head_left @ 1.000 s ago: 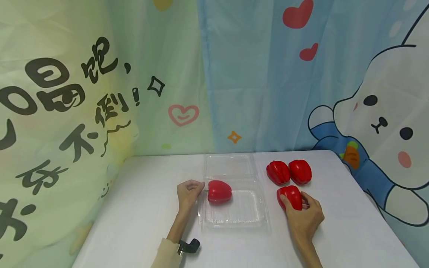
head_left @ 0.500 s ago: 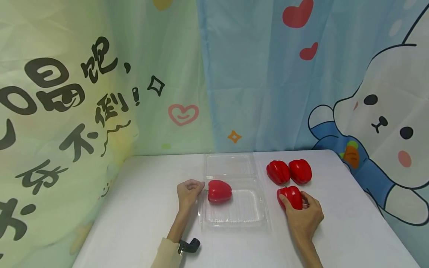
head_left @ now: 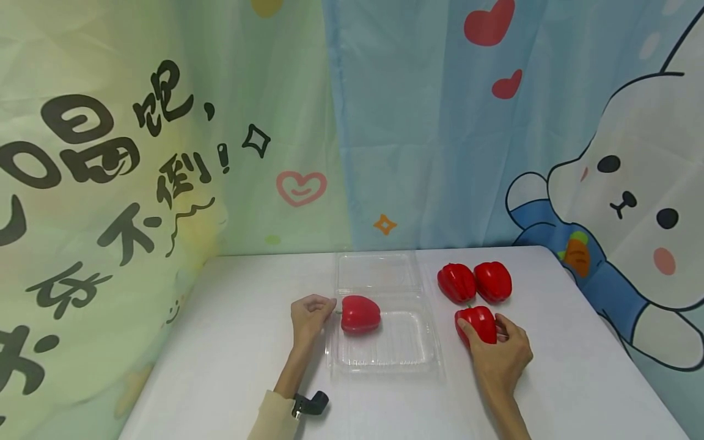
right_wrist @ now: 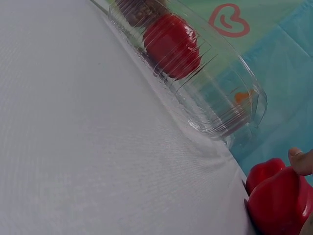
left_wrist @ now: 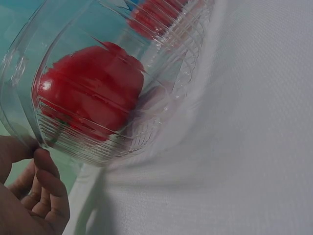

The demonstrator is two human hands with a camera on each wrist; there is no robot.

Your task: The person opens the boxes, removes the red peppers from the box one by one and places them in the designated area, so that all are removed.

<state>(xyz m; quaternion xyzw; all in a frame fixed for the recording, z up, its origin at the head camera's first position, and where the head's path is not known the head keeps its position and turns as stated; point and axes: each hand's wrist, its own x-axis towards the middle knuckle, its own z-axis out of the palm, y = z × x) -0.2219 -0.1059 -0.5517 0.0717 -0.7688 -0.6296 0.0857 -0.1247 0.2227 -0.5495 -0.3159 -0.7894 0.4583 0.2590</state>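
Observation:
A clear plastic clamshell box lies with its lid folded back. One red bell pepper sits on its side in the left part of the box, stem pointing left. At the box's left rim my left hand pinches the edge between thumb and forefinger, as the left wrist view shows of the hand. To the right of the box, my right hand holds another red bell pepper, thumb on its near left side and fingers at its right. The fingertips there are partly hidden.
Two more red bell peppers, a left one and a right one, stand side by side just behind the held one. A white cloth covers the table. A printed curtain hangs along the back edge.

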